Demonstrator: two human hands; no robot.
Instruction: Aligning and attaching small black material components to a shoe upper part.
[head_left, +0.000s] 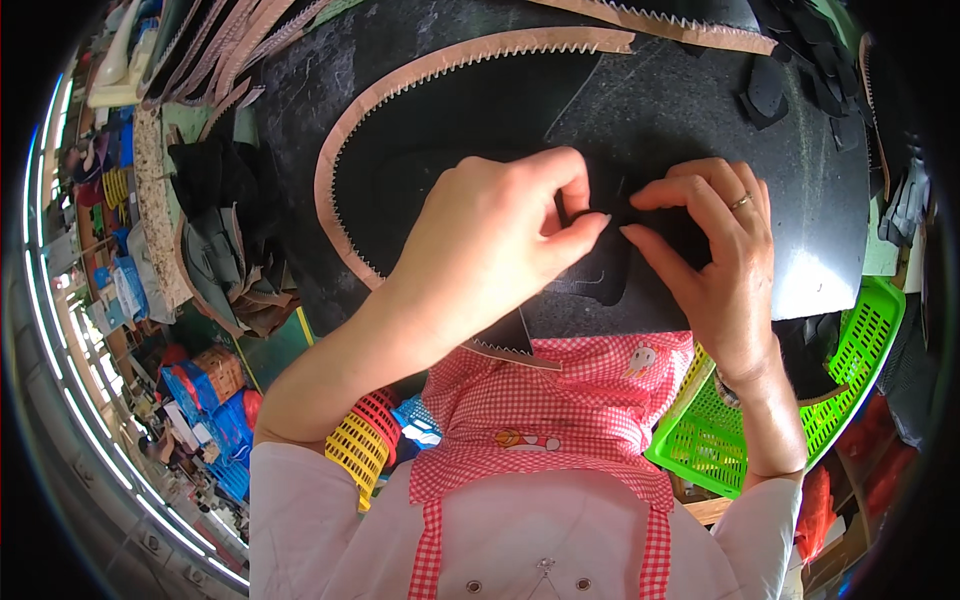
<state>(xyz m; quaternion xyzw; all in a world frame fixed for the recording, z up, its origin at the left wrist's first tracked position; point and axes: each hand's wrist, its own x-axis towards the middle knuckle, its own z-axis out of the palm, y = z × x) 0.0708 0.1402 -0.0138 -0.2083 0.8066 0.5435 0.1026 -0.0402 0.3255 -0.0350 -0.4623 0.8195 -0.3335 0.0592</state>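
My left hand (505, 215) is over the dark work board (800, 215), its thumb and curled forefinger drawn together. Black material shows around those fingertips, but what they grip blends into the dark background. To its right, my right hand (715, 220) has its fingers bent, with a small gap between thumb and forefinger. A small black piece with a rounded corner (592, 283) is just below the hands, partly covered by them. Around the left forearm curves a large black sheet piece (450, 115) with a tan, zigzag-cut edge strip (330, 160).
More tan-edged strips (680, 25) lie along the far edge. Loose black cut pieces (765, 95) are at the far right, and a dark heap (225, 225) hangs at the left. A green basket (870, 330) stands right, a yellow one (357, 448) below my left arm.
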